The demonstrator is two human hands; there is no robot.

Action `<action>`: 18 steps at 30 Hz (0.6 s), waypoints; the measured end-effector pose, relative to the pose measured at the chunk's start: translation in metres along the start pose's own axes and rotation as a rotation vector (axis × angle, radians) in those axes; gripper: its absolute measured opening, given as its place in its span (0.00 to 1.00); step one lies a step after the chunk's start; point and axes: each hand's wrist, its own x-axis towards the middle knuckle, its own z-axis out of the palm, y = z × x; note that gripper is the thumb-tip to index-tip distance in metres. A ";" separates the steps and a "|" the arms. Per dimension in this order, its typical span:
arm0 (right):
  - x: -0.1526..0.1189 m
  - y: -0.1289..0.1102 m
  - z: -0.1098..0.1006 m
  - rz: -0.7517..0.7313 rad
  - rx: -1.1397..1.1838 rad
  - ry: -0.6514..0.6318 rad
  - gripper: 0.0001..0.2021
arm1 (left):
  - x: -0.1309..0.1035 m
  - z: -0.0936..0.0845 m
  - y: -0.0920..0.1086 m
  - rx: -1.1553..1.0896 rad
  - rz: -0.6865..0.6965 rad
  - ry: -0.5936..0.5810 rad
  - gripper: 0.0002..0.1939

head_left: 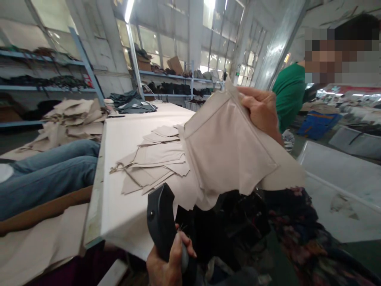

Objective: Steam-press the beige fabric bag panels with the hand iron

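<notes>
My right hand (262,109) is closed on the upper edge of a beige fabric piece (220,147), holding it raised and hanging open at the right of the table. A stitched line runs along its border. Low in the centre, my left hand (168,260) is wrapped round a black curved tool (162,218) with a small metal stud, its broad end pointing up. Several flat beige pieces (157,155) lie overlapping on the pale table (119,129), left of the raised fabric. The far side of the raised fabric is hidden.
At the left are a person's jeans-clad legs (59,171) and a heap of beige fabric (74,115). Dark folded cloth (133,103) lies on the far table end. A person in a green top (288,95) is at the right, near a white bin (342,167).
</notes>
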 end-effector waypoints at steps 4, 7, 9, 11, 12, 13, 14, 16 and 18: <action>-0.006 -0.009 0.067 -0.625 -0.433 -0.163 0.17 | 0.008 -0.010 -0.003 -0.027 0.011 0.111 0.20; -0.040 0.044 0.139 -0.630 -0.728 -0.617 0.18 | 0.013 -0.017 -0.006 -0.047 0.003 0.184 0.21; -0.068 0.093 0.178 -0.663 -0.793 -0.816 0.18 | 0.017 -0.022 -0.009 -0.080 0.009 0.199 0.21; -0.091 0.139 0.201 -0.665 -0.777 -0.874 0.14 | 0.021 -0.027 -0.011 -0.089 0.016 0.204 0.20; -0.100 0.157 0.207 -0.663 -0.765 -0.895 0.11 | 0.024 -0.030 -0.012 -0.077 0.014 0.206 0.20; -0.106 0.172 0.209 -0.655 -0.748 -0.893 0.09 | 0.027 -0.032 -0.012 -0.059 0.010 0.208 0.19; -0.109 0.183 0.208 -0.652 -0.712 -0.864 0.08 | 0.030 -0.034 -0.012 -0.034 0.003 0.212 0.19; -0.111 0.195 0.200 -0.660 -0.635 -0.704 0.12 | 0.035 -0.035 -0.012 0.006 -0.011 0.220 0.19; -0.109 0.197 0.192 -0.676 -0.616 -0.469 0.16 | 0.040 -0.033 -0.012 0.012 -0.033 0.217 0.19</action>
